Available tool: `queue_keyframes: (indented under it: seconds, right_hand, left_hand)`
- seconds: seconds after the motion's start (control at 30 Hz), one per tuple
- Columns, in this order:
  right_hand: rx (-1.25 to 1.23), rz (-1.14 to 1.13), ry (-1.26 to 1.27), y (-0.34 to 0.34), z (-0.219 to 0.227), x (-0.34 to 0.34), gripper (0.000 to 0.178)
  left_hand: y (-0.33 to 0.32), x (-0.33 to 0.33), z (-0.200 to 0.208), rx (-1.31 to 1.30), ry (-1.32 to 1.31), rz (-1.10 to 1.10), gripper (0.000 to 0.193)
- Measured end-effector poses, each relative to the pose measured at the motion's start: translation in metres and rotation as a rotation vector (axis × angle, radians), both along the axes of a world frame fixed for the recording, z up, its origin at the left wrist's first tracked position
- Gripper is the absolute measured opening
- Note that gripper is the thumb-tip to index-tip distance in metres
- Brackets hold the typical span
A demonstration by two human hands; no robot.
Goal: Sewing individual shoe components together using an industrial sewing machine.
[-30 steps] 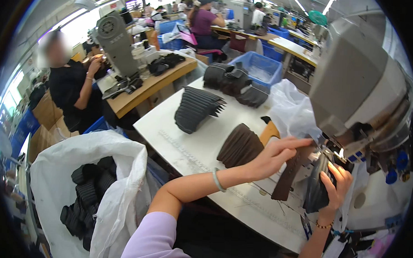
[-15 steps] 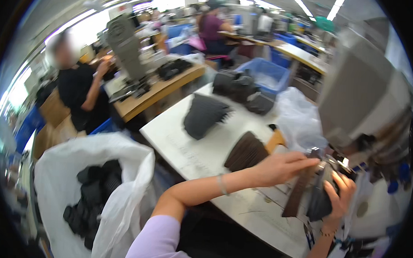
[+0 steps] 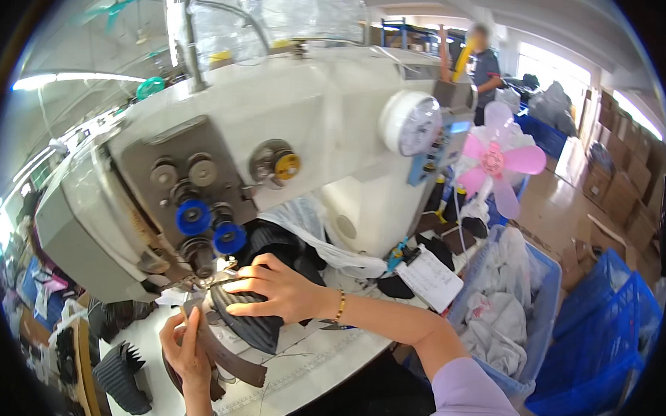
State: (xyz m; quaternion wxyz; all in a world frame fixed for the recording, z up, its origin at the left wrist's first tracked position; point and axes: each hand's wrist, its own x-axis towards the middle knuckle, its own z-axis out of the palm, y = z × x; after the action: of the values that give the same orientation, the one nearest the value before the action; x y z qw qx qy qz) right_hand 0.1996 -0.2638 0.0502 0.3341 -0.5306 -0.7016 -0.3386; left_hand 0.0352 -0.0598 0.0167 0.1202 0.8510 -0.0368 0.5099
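Note:
At a white sewing machine [image 3: 328, 127], both my hands are close to the needle area. My left hand [image 3: 187, 349] pinches a brown fabric strip [image 3: 229, 357] between thumb and fingers, just left of the stitching point. My right hand [image 3: 282, 288] lies with fingers spread over a dark ribbed fabric piece [image 3: 255, 328], pressing it from above. The ribbed piece's upper end runs toward the presser foot, where my fingers and the machine parts hide the exact contact. Behind my right hand bulges more dark ribbed fabric [image 3: 273, 239].
Another dark pleated piece [image 3: 121, 380] lies on the white table [image 3: 316, 372] at left. Right of the machine are a notepad [image 3: 427, 277], a pink fan [image 3: 494, 160], a light-blue bin [image 3: 537, 347] of pale cloth and plastic, and blue crates [image 3: 592, 342]. A person [image 3: 487, 70] stands far behind.
My view has swung right, so the machine now fills the middle. My right hand has gone from gripping the dark piece beside the machine to lying spread over it.

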Motion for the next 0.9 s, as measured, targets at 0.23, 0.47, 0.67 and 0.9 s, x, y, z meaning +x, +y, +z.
queue_keyframes:
  seconds: [0.23,0.47,0.67,0.9]
  right_hand:
    - [-0.007,-0.042,-0.047,0.000,-0.002,-0.002,0.079]
    - [0.061,0.015,-0.065,0.013,0.007,-0.008,0.032]
    - [0.075,-0.078,-0.050,-0.002,0.003,-0.004,0.038]
    - [0.068,-0.049,-0.096,0.010,-0.012,0.001,0.033]
  left_hand:
    - [-0.004,-0.006,0.014,0.113,0.037,-0.023,0.036]
    - [0.001,-0.014,0.016,0.157,-0.046,0.017,0.037]
    - [-0.017,-0.004,0.024,0.249,-0.123,-0.055,0.041]
    - [-0.010,-0.009,0.015,0.406,-0.132,-0.019,0.041]
